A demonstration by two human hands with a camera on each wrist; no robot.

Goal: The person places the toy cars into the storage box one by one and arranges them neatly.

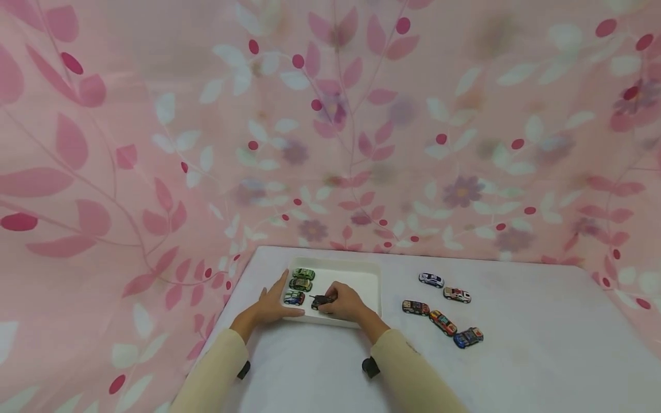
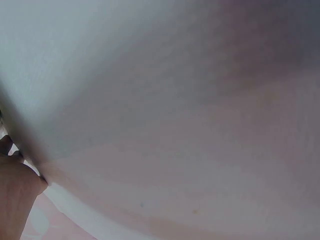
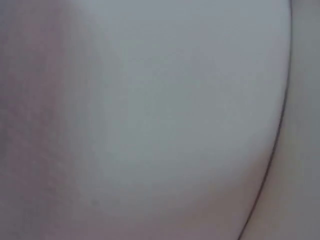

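In the head view, a white tray [image 1: 356, 265] lies on the white table. My right hand [image 1: 343, 302] reaches into it and pinches a small black toy car [image 1: 320, 300], partly hidden by the fingers. To the left of that car, inside the tray, are a green toy car [image 1: 303, 273], a dark green-and-yellow toy car [image 1: 300, 284] and a blue-and-white toy car [image 1: 294, 297]. My left hand [image 1: 269, 304] rests at the tray's near left corner, fingers extended along the left side and thumb along the front rim. Both wrist views are mostly blurred; the left shows part of the hand.
Right of the tray, several toy cars lie on the table [image 1: 537, 338]: a white-and-blue car [image 1: 431, 279], a white-and-red car [image 1: 457, 295], a dark red car [image 1: 415, 307], a red-and-yellow car [image 1: 442, 323] and a blue car [image 1: 468, 338]. A pink floral cloth [image 1: 351, 143] hangs behind.
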